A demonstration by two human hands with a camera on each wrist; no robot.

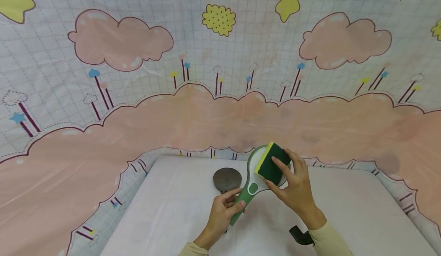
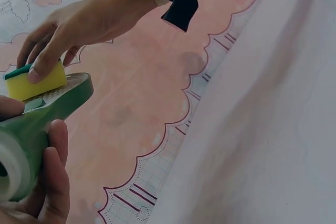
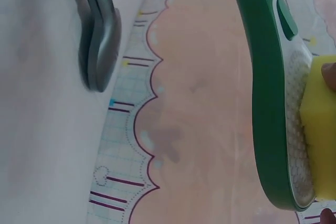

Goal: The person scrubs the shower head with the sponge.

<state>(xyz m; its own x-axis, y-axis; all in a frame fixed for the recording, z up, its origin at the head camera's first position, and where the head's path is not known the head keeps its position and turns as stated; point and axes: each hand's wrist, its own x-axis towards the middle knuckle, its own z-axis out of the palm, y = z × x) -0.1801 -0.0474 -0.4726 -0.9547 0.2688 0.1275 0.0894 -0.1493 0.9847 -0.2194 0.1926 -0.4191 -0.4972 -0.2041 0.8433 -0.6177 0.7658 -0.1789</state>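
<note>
My left grip [image 1: 220, 212] wraps the shower head [image 1: 253, 181] by its handle [image 1: 244, 196], its face reaching out beyond. My right grip [image 1: 295, 188] pinches the sponge [image 1: 268, 168] against that face. I judge off-centre pressing could twist the slick-looking handle within the left grip, dropping it toward the grey disc [image 1: 227, 178] just beyond.

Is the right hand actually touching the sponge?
Touching. The left wrist view shows it: the right hand lays its thumb directly against the yellow side of the sponge, with no gap between them.
</note>
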